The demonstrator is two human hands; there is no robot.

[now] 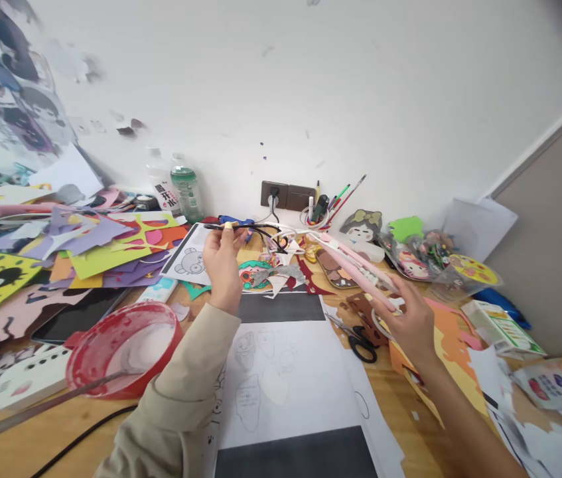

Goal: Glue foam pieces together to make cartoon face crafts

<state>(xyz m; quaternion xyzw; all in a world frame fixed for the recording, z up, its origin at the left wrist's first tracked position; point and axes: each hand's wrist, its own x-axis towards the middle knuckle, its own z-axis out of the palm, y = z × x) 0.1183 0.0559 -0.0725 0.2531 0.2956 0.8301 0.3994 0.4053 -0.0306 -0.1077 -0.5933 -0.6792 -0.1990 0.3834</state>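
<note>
Two bare hands are raised over a cluttered wooden table [86,425] in the head view. The left hand [221,262], coming out of a beige sleeve [176,405], has its fingers pinched together on a thin black cord [255,229], which runs off to the right toward a blue glue gun [235,220] lying near the wall socket [288,194]. The right hand [410,318] is closed around the near end of a pink strip [355,269], which slants up and to the left, its far end above the paper scraps. Below and between the hands lies a white sheet with faint pencil outlines [281,378], with a black band at its top and bottom. Black-handled scissors [360,342] lie on the table just left of the right hand. A red bowl [121,348] with white paste and a stick in it stands left of the sleeve. Coloured paper cut-outs [106,245] are heaped at the far left, and a cup of brushes and pens [318,211] stands against the wall.
</note>
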